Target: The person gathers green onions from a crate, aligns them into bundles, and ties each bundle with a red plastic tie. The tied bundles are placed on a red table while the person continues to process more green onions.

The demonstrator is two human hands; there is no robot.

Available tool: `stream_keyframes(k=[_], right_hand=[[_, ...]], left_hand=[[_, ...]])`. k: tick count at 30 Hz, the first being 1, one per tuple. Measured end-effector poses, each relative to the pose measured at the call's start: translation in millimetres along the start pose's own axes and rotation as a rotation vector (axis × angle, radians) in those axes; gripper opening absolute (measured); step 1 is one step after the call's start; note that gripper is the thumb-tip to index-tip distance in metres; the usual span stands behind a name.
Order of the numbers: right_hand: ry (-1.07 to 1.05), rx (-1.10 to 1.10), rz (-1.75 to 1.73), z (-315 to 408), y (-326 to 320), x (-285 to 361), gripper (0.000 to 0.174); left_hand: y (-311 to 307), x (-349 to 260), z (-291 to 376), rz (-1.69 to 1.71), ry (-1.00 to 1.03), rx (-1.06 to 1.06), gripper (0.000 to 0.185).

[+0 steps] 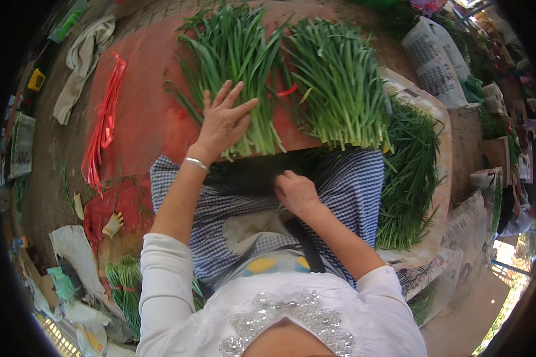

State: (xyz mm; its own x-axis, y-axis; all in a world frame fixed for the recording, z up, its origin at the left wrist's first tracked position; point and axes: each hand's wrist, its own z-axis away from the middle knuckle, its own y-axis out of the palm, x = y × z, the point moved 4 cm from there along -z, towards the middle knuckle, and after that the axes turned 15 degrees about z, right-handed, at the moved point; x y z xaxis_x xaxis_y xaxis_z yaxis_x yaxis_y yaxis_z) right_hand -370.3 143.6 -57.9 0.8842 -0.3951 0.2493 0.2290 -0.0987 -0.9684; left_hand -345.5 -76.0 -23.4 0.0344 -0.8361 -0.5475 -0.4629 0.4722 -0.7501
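Note:
My left hand (225, 117), with its fingers spread, lies over the lower part of a loose bundle of garlic chives (232, 53). The bundle rests on a red board (147, 98), pale stalk ends towards me. To its right lies a second, thicker bundle of garlic chives (339, 85), stalk ends at the board's near edge. My right hand (296, 192) is above my lap with its fingers curled, beside a dark blurred area over the blue checked apron (357, 183). Whether anything is between those fingers is hidden. A red strip (288, 91) shows between the bundles.
Red plastic ties (105, 120) lie at the board's left. Loose greens (406, 178) fill a paper-lined container (444, 147) on my right. Tied greens (125, 285) stand at lower left, near a worn glove (113, 224). A cloth (82, 62) lies on the floor.

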Motion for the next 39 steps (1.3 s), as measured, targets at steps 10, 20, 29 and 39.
stream_keyframes(k=[10,20,29,39], right_hand=[[0.053,0.018,0.005,13.9,-21.6,-10.8,0.013],[0.169,-0.157,-0.132,36.2,-65.4,-35.6,0.013],[0.159,-0.288,-0.135,33.6,-91.6,-47.0,0.010],[-0.009,-0.081,0.362,-76.3,-95.2,-89.0,0.010]], left_hand=[[-16.0,-54.9,-14.5,0.040,0.121,0.011,0.028],[77.9,-101.2,-37.9,0.183,-0.214,0.247,0.047],[101.8,-94.0,-42.1,0.200,-0.011,0.311,0.039],[132.9,-93.3,-38.3,-0.223,0.332,0.393,0.024]])
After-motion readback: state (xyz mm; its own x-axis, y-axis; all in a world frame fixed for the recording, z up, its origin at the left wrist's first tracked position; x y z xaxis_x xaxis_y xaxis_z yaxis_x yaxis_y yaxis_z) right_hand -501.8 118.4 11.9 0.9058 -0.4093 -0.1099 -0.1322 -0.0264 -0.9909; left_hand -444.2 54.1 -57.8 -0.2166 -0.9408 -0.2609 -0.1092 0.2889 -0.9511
